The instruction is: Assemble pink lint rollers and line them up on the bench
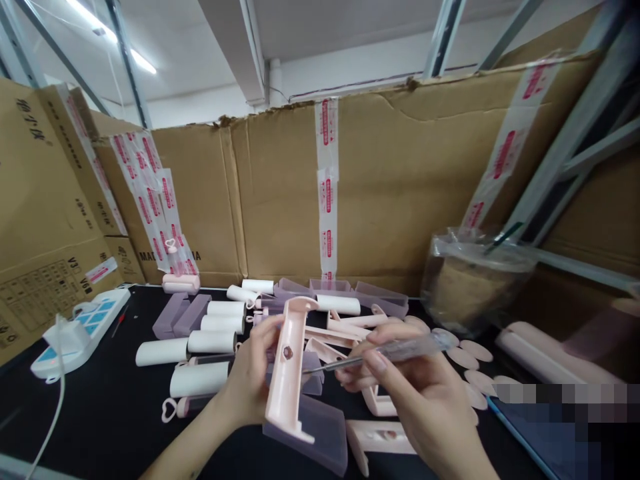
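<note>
My left hand (253, 377) is closed round a pale pink plastic holder (287, 380), a long trough with raised ends and a small hole near its middle. It is held up on its end, slightly tilted. In my right hand (423, 393) is a screwdriver (410, 348) with a clear handle. Its metal shaft points left, with the tip close beside the holder's edge; whether they touch I cannot tell. Below my right hand lies another pink holder (373, 437). A translucent purple case (323, 437) is under the held piece.
White rolls (200, 379) and a pink heart-shaped handle (170, 409) lie at left, near purple cases (193, 315). Pink oval pieces (463, 358) are at right, beside a phone (545, 433). A bagged drink cup (465, 287) stands behind; a power strip (83, 333) lies far left. Cardboard (280, 200) walls the back.
</note>
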Demonstrator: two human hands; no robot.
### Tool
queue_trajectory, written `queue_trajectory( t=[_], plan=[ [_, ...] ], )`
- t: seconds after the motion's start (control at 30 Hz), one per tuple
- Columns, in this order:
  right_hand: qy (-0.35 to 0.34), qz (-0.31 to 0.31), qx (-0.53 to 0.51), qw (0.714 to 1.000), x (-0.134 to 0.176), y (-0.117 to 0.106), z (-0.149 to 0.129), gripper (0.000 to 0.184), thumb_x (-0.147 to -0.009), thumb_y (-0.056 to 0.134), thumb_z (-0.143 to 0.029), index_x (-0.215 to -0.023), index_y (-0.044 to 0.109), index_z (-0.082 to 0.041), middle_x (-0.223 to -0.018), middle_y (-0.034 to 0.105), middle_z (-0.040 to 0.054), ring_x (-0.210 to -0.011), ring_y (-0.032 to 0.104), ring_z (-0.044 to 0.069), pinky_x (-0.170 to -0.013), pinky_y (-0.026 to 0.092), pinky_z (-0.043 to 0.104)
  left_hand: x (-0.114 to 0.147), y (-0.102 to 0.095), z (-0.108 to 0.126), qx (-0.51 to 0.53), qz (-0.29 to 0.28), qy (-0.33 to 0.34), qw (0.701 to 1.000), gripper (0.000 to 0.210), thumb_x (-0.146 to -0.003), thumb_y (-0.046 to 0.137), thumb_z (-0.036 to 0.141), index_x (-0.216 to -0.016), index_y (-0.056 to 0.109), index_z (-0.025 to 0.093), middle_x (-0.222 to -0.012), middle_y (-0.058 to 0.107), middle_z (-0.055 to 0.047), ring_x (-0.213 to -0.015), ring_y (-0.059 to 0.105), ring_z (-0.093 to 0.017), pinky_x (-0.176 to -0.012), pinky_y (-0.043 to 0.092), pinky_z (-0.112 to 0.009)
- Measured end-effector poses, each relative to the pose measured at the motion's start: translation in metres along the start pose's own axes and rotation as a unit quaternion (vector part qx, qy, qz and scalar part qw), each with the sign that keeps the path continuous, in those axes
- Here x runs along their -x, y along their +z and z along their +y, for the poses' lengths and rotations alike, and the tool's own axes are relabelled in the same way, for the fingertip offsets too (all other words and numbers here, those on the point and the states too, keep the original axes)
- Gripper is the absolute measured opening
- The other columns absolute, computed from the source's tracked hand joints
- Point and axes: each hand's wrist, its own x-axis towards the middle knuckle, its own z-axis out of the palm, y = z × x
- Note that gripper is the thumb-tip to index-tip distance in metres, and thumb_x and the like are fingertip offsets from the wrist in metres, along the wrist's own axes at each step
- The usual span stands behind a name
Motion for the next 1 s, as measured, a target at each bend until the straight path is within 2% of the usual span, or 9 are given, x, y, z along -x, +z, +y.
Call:
queue_trajectory(
  t=[0.1,0.2,0.27,0.37,0.47,0.6,0.67,0.8,1.0],
  plan=[
    [-0.038,0.040,0.026,0.998,-0.001,-0.001,-0.001,0.011,-0.076,0.067,-0.027,-0.083,0.058,-0.024,-0.069,0.068,-0.0013,-0.056,0.069,0.017,-0.054,0.060,0.027,-0.005,-0.006,0.007,-0.013,-0.052,0.016,0.998,0.095,-0.067,0.063,0.024,-0.141,0.004,0.018,-0.138,0.033,-0.019,-0.125,0.037,-0.035,-0.098,0.036,-0.045],
    [-0.046,0.046,0.066,0.996,0.000,0.000,-0.004,0.009,-0.078,0.065,-0.027,-0.077,0.057,-0.023,-0.060,0.068,-0.0017,-0.053,0.069,0.017,-0.055,0.059,0.025,-0.007,-0.011,0.006,-0.013,-0.089,0.059,0.994,0.109,-0.063,0.066,0.036,-0.142,-0.006,0.017,-0.144,0.021,-0.020,-0.127,0.031,-0.040,-0.103,0.029,-0.050],
    [-0.056,0.040,0.104,0.992,0.002,0.002,-0.006,0.010,-0.079,0.063,-0.028,-0.074,0.056,-0.024,-0.058,0.068,-0.0019,-0.052,0.068,0.017,-0.053,0.059,0.024,-0.006,-0.012,0.003,-0.014,-0.103,0.086,0.991,0.109,-0.063,0.064,0.039,-0.143,-0.007,0.017,-0.145,0.019,-0.019,-0.127,0.031,-0.041,-0.104,0.027,-0.050],
    [-0.104,0.075,0.171,0.977,0.006,0.006,-0.010,0.009,-0.077,0.064,-0.028,-0.071,0.059,-0.024,-0.063,0.067,-0.0021,-0.052,0.068,0.015,-0.053,0.057,0.021,-0.004,-0.011,0.001,-0.013,-0.112,0.100,0.989,0.095,-0.069,0.055,0.036,-0.143,-0.001,0.017,-0.144,0.023,-0.016,-0.126,0.033,-0.040,-0.104,0.028,-0.050],
    [-0.117,0.084,0.210,0.967,0.008,0.006,-0.011,0.007,-0.075,0.067,-0.027,-0.070,0.062,-0.024,-0.065,0.067,-0.0020,-0.054,0.068,0.016,-0.052,0.057,0.021,-0.001,-0.009,0.001,-0.010,-0.112,0.070,0.991,0.075,-0.081,0.043,0.025,-0.143,0.002,0.019,-0.144,0.026,-0.015,-0.129,0.032,-0.034,-0.104,0.029,-0.047],
    [-0.074,0.047,0.175,0.981,0.005,0.002,-0.010,0.005,-0.077,0.065,-0.029,-0.078,0.066,-0.024,-0.077,0.070,0.0012,-0.055,0.068,0.017,-0.053,0.060,0.027,-0.002,-0.008,0.007,0.027,-0.089,0.027,0.995,0.067,-0.086,0.038,0.013,-0.142,0.001,0.022,-0.142,0.028,-0.015,-0.130,0.033,-0.028,-0.103,0.032,-0.043],
    [-0.067,0.041,0.170,0.982,0.003,0.000,-0.009,0.006,-0.077,0.064,-0.029,-0.079,0.068,-0.025,-0.080,0.071,0.0024,-0.057,0.069,0.017,-0.056,0.060,0.027,-0.004,-0.009,0.012,0.089,-0.091,0.001,0.992,0.066,-0.088,0.039,0.017,-0.141,0.000,0.021,-0.141,0.030,-0.016,-0.126,0.038,-0.028,-0.101,0.034,-0.044],
    [-0.069,0.017,0.179,0.981,0.005,-0.001,-0.008,0.006,-0.078,0.063,-0.028,-0.076,0.068,-0.026,-0.069,0.071,0.0014,-0.059,0.069,0.019,-0.057,0.060,0.027,-0.009,-0.011,0.019,0.207,-0.107,-0.074,0.970,0.075,-0.089,0.044,0.028,-0.142,-0.008,0.020,-0.134,0.043,-0.015,-0.119,0.046,-0.027,-0.101,0.035,-0.044],
    [-0.065,0.067,0.152,0.984,0.011,0.004,-0.007,0.007,-0.077,0.063,-0.032,-0.074,0.067,-0.027,-0.066,0.071,0.0005,-0.059,0.068,0.019,-0.056,0.058,0.027,-0.011,-0.009,0.015,0.236,-0.096,-0.098,0.962,0.071,-0.088,0.049,0.032,-0.143,0.006,0.021,-0.145,0.029,-0.012,-0.132,0.028,-0.029,-0.105,0.031,-0.039]
  ],
)
